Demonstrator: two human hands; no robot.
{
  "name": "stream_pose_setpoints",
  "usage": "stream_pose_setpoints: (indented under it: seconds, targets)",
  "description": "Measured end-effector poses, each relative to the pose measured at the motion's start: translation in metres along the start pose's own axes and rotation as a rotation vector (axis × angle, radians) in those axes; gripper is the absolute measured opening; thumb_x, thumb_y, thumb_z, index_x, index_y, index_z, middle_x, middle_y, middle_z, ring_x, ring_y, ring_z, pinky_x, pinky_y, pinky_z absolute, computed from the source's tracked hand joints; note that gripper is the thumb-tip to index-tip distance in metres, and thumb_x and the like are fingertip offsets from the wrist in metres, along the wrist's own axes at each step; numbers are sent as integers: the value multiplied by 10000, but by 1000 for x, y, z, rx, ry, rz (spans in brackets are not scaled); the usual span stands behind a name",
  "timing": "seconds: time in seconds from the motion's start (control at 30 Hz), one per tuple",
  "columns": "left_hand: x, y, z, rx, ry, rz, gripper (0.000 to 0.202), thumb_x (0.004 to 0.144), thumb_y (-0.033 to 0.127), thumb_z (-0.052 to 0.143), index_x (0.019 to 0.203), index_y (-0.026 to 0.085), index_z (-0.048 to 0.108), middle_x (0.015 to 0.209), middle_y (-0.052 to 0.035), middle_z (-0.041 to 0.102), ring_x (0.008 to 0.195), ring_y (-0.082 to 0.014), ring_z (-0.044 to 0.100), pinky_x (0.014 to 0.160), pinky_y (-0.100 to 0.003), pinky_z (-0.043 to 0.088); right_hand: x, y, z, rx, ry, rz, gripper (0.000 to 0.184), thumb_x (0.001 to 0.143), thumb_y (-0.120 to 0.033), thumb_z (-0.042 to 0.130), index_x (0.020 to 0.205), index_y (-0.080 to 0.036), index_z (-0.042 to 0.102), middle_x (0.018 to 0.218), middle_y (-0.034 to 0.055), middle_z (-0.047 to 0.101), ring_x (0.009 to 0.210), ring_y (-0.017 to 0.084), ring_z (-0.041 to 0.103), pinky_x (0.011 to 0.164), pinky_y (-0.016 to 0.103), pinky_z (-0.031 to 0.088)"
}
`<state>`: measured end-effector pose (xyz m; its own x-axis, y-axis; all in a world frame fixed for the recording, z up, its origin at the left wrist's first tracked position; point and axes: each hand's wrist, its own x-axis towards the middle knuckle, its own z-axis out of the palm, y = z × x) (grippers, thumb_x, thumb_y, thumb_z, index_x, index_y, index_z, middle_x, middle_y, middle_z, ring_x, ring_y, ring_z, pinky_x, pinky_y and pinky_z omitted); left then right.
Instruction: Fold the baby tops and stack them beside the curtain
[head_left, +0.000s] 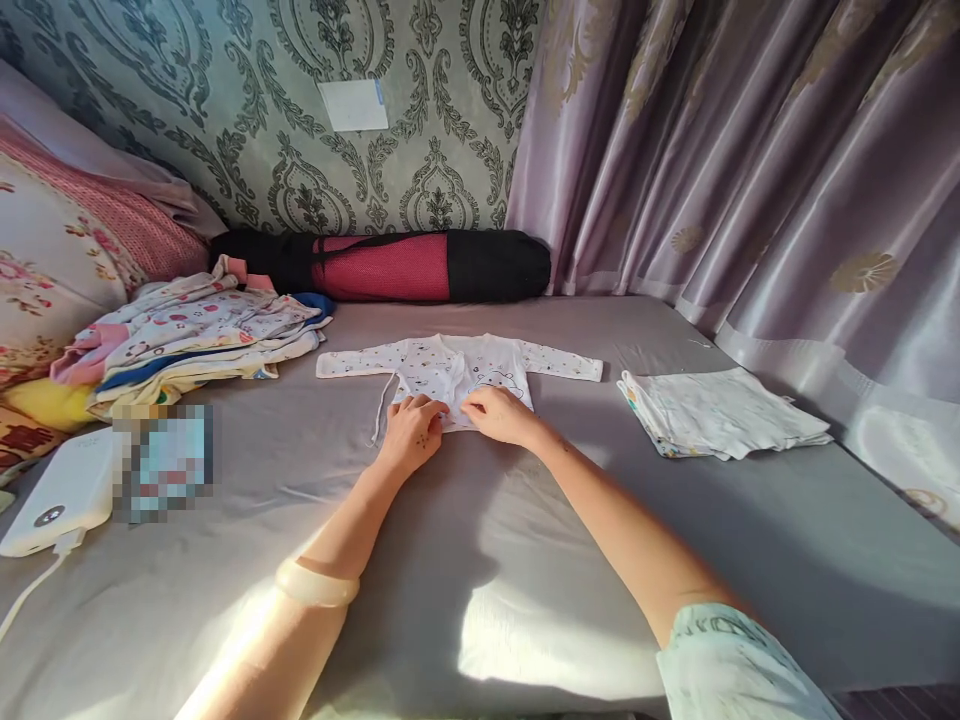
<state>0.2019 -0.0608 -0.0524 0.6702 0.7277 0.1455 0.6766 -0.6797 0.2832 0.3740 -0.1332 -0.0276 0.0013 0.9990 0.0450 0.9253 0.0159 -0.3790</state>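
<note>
A small white baby shirt (486, 352) with tiny printed figures is spread on the grey bed sheet, both long sleeves stretched out sideways. A thin tie string (381, 410) trails from its left side. My left hand (414, 430) rests over the lower left of the shirt, fingers curled onto the cloth near the front opening. Close beside it, my right hand (504, 413) is closed in a pinch at the lower front of the shirt. The fingertips partly hide the cloth between them.
A stack of folded white clothes (724, 410) lies at the right. To the left are a pile of baby clothes (210, 325), a white power bank (71, 490) with a cable, and a blurred item (171, 460). A black and red rolled bag (382, 266) lies along the wall.
</note>
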Motion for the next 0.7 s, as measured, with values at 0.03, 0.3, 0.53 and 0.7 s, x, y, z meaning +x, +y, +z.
stream_pose_setpoints:
  seconds: [0.03, 0.3, 0.53, 0.7]
  targets:
    - [2, 1, -3, -12, 6, -27, 336, 845, 168, 452, 1022, 266, 720, 1050, -53, 697, 1049, -248, 591, 922, -398, 386, 0, 6, -3, -24, 33, 55, 333, 984, -209, 389, 937, -213, 719, 980, 47, 689, 934, 172, 619, 800, 248, 427]
    - [75, 8, -16, -75, -51, -340, 289, 883, 301, 483, 995, 213, 734, 1040, -80, 740, 1085, -284, 608, 978, -450, 365, -1, 30, 20, -246, 159, 295, 530, 985, -240, 355, 1454, 4, 403, 1544, 234, 357, 1444, 318, 293, 1161, 433, 231]
    - [118, 11, 2, -94, -135, -488, 209, 832, 358, 599, 913, 199, 708, 1055, -92, 727, 1137, -284, 599, 1051, -469, 316, 0, 28, 41, -203, 107, 386, 686, 1011, -449, 276, 1520, 10, 286, 1604, 215, 225, 1491, 318, 188, 1190, 464, 165]
    - [123, 12, 6, -137, -156, -505, 225, 826, 399, 617, 871, 190, 689, 966, -87, 729, 1069, -280, 625, 1055, -493, 316, 0, 28, 39, -188, 92, 387, 677, 1015, -461, 258, 1530, -22, 283, 1611, 199, 213, 1494, 323, 170, 1188, 509, 151]
